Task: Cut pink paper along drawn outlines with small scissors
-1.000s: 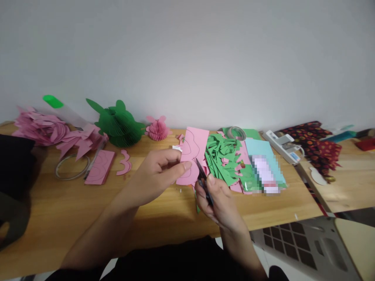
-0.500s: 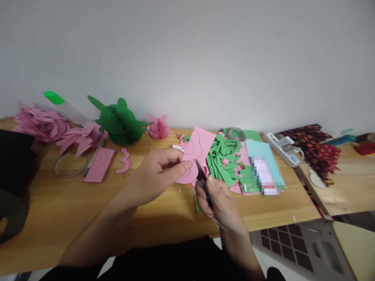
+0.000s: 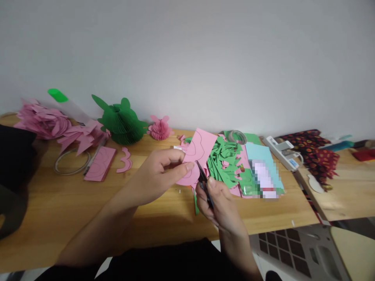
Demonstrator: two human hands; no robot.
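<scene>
Between thumb and fingers, my left hand (image 3: 164, 169) pinches a sheet of pink paper (image 3: 203, 144) with a curvy outline drawn on it. Its lower part is cut into a rounded edge. My right hand (image 3: 218, 199) is closed round the dark handles of a pair of scissors (image 3: 202, 175), whose blades meet the paper at the cut. Behind and right of the hands lies a heap of green paper scraps (image 3: 224, 162), with pink scraps mixed in. To the left rest a pink folded paper with drawn curves (image 3: 100, 164) and a wavy pink cutout (image 3: 125, 160).
A green honeycomb paper figure (image 3: 123, 121) and a small pink one (image 3: 159, 128) stand by the wall. Pink paper pieces (image 3: 43, 121) and a tape ring (image 3: 72, 162) are at left. Rightward are tape (image 3: 237, 137), blue paper (image 3: 263, 156) and a power strip (image 3: 283, 153).
The view has shifted slightly. Both hands keep their hold on the pink paper and the scissors, and the blades remain at the cut with hardly any visible movement.
</scene>
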